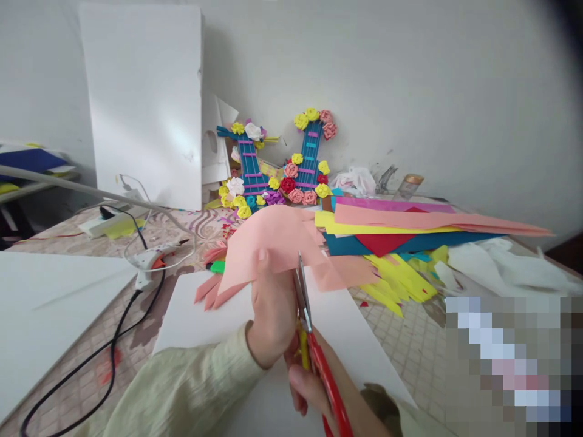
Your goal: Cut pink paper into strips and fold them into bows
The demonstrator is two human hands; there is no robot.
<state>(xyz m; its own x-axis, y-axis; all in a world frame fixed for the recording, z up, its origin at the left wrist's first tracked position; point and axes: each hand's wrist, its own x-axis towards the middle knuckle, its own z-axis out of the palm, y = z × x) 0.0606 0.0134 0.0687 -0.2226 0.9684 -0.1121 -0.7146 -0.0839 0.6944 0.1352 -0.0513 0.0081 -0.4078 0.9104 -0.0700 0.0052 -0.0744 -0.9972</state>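
Note:
My left hand (272,303) grips a curved sheet of pink paper (268,240), its thumb lying on top near the lower edge. In my right hand (314,382) is a pair of scissors (321,358) with red and yellow handles. Its blades point upward and meet the paper's lower right edge, just right of my left hand. Another pink piece (346,271) lies to the right of the blades. Below both hands is a white board (191,312). Several pink strips (212,291) and a green-capped marker (217,267) rest left of the sheet, partly covered by it.
Behind stand two flower-trimmed blue paper decorations (249,161) and a large white panel (146,109). Coloured sheets (392,243) and yellow scraps (401,282) lie at right, beside white wrapping (505,267). At left are a hot glue gun (148,264), its black cable (116,340) and a power strip (113,218).

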